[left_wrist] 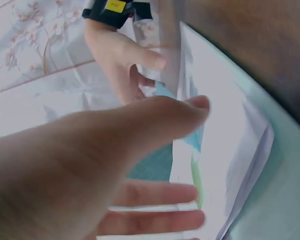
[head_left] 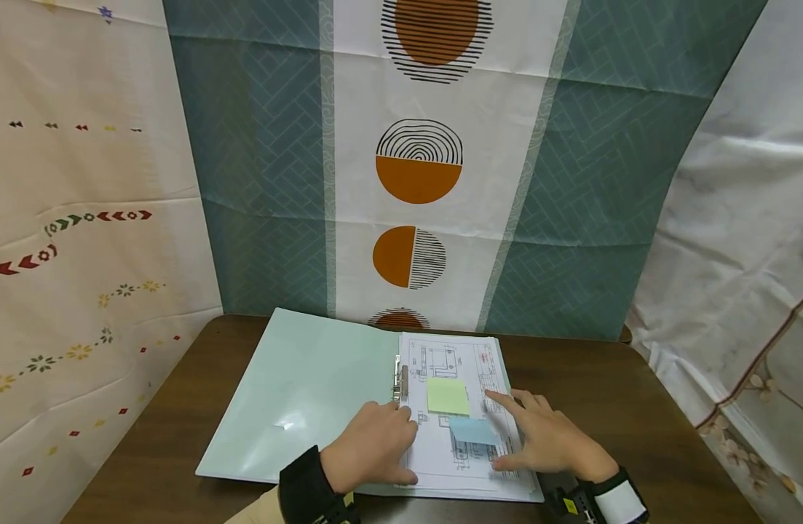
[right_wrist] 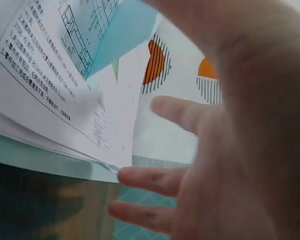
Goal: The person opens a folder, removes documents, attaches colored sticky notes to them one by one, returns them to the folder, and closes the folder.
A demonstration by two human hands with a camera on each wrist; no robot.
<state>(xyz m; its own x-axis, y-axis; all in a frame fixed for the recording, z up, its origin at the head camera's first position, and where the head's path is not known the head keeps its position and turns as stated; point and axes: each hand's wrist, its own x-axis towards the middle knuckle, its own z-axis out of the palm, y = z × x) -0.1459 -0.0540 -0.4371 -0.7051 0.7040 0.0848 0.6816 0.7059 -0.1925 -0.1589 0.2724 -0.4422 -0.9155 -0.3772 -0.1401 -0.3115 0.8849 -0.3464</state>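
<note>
A pale green folder [head_left: 329, 364] lies open on the table with a stack of printed drawings [head_left: 434, 466] on its right side. A light green sticky note [head_left: 447, 397] is on the top sheet, and below it a blue sticky note [head_left: 473, 431] has one edge lifted off the paper. My left hand [head_left: 373, 442] rests at the stack's left edge, its fingers extended in the left wrist view. Over the right edge is my right hand [head_left: 548, 438], fingers spread and thumb near the blue note. Neither hand grips anything.
A metal ring clip [head_left: 400, 382] runs along the folder's spine. The brown wooden table [head_left: 637, 422] extends to both sides. Patterned cloths hang behind it, including a teal and white one [head_left: 427, 94] with orange circles.
</note>
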